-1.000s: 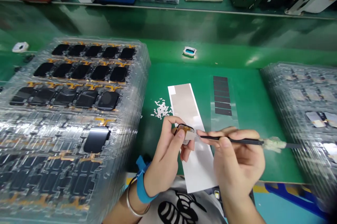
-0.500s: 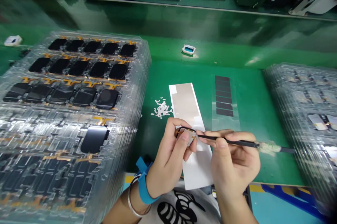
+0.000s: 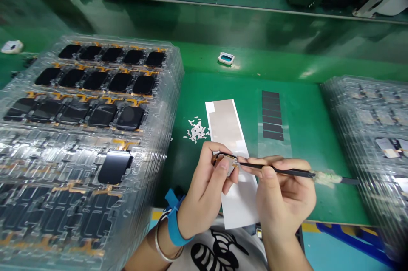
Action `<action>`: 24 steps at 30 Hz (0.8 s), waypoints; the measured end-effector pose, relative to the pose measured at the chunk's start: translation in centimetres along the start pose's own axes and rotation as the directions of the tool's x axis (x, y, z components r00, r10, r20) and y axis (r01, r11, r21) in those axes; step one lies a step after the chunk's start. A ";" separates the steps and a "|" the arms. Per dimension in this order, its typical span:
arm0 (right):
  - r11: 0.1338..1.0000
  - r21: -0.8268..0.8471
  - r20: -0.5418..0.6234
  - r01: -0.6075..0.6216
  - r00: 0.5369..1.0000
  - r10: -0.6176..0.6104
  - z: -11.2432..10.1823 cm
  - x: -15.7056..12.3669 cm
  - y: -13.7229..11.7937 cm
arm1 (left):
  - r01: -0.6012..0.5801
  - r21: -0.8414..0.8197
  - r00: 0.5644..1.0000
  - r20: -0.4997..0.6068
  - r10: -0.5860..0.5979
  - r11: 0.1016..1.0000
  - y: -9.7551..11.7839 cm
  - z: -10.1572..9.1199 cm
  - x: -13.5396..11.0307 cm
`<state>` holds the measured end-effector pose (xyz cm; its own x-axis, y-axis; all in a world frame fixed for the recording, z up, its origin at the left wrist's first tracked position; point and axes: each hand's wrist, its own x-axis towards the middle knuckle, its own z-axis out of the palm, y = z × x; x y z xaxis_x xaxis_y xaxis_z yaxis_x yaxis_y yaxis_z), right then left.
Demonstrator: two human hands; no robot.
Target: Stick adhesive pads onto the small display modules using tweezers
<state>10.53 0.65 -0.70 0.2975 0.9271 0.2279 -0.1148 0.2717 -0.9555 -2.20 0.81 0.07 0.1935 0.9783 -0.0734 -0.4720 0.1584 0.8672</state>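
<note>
My left hand (image 3: 207,186) is closed around a small watch display (image 3: 228,168), its pale back turned up and its dark rim showing under my fingertips. The thumb presses on that back. From the right, my right hand (image 3: 283,192) grips slim black tweezers (image 3: 287,171) like a pen, with tape wound round the rear part. Their tip touches the display's right edge; whether it pinches anything there is too small to tell. Beneath both hands lies a white backing sheet (image 3: 240,207) with a beige-grey adhesive area (image 3: 225,122).
Stacked transparent trays (image 3: 174,92) of black watch displays (image 3: 114,167) fill the left. More stacked trays (image 3: 344,105) stand right. Small white scraps (image 3: 196,131), dark strips (image 3: 271,116) on film and a white watch frame (image 3: 226,58) lie on the green bench. A shelf (image 3: 204,1) runs behind.
The view has shifted very slightly. Both hands keep the same hold on the display and tweezers, and the tip stays at the display's right edge.
</note>
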 end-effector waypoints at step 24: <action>0.996 0.067 0.022 0.063 0.998 -0.064 0.1 0.0 -0.1 | -0.089 0.216 0.986 -0.121 0.117 0.972 -0.5 -0.2 -0.3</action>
<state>10.44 0.69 -0.54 0.2833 0.9131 0.2931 -0.1595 0.3462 -0.9245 -2.17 0.47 -0.45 0.0309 0.9991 -0.0305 -0.2907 0.0382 0.9561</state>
